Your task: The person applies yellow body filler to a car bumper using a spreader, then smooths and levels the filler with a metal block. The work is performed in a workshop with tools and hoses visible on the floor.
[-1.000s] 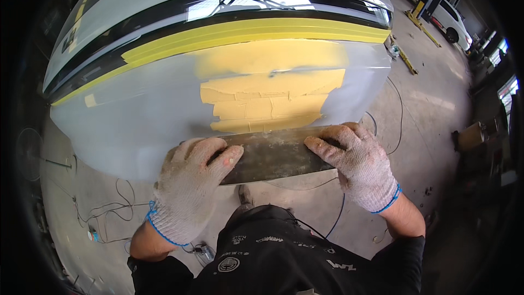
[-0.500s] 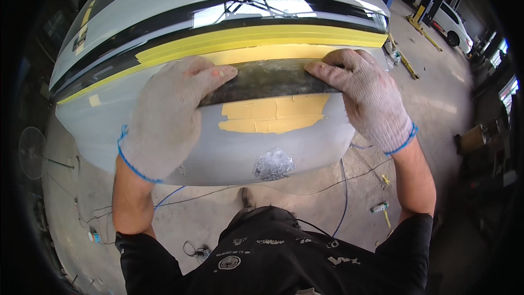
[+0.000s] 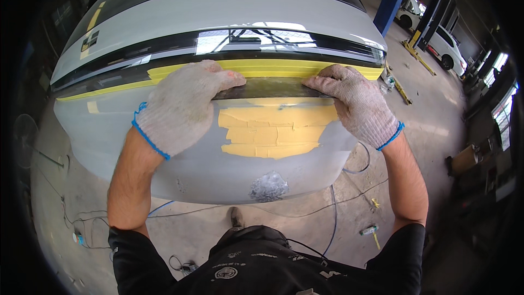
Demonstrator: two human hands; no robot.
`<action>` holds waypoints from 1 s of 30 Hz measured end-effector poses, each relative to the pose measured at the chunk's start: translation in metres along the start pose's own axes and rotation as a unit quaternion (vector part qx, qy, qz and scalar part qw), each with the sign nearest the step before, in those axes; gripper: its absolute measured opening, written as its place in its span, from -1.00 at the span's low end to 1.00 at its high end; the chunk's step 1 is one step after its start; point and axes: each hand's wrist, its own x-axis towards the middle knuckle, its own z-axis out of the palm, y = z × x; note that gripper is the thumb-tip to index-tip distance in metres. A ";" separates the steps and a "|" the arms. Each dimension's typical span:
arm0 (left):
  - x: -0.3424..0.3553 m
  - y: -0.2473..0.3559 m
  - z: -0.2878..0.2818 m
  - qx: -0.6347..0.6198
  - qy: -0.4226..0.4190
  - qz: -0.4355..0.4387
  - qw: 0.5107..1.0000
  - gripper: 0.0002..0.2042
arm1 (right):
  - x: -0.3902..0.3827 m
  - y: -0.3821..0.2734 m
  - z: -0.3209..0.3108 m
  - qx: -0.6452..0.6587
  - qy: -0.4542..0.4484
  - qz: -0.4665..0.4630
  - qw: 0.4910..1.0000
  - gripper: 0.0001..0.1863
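Between both gloved hands stretches a wide, dark, flat filler spreader [image 3: 273,88], laid across the rear of a light grey car. My left hand [image 3: 183,106] grips its left end with the thumb on top; the other fingers are mostly hidden. At the right end, my right hand [image 3: 360,101] pinches it the same way. Below the spreader's near edge lies a patch of yellow body filler [image 3: 275,130] with ridges and ragged sides. Bands of yellow masking tape [image 3: 262,69] run just beyond the spreader, under the dark light strip.
A scuffed, bare-looking spot [image 3: 269,187] shows low on the grey panel [image 3: 316,172]. Hoses and cables [image 3: 333,224] trail over the concrete floor, near a small bottle [image 3: 369,230]. A blue lift post [image 3: 394,0] and a white car [image 3: 448,49] stand at the far right.
The spreader has moved away from me, up the panel to the tape's edge, with both hands still on it. More yellow filler shows below it. My view has shifted too.
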 end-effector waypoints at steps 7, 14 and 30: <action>0.001 -0.001 0.001 -0.017 -0.002 0.010 1.000 -0.55 | -0.003 -0.005 -0.003 -0.024 -0.011 -0.005 1.000 -0.52; -0.030 0.027 0.007 -0.003 0.021 -0.013 1.000 -0.56 | -0.035 -0.028 -0.001 -0.077 -0.008 0.010 0.997 -0.39; -0.100 0.053 0.043 0.096 0.065 0.011 0.993 -0.58 | -0.103 -0.065 0.024 -0.091 0.025 0.006 0.996 -0.25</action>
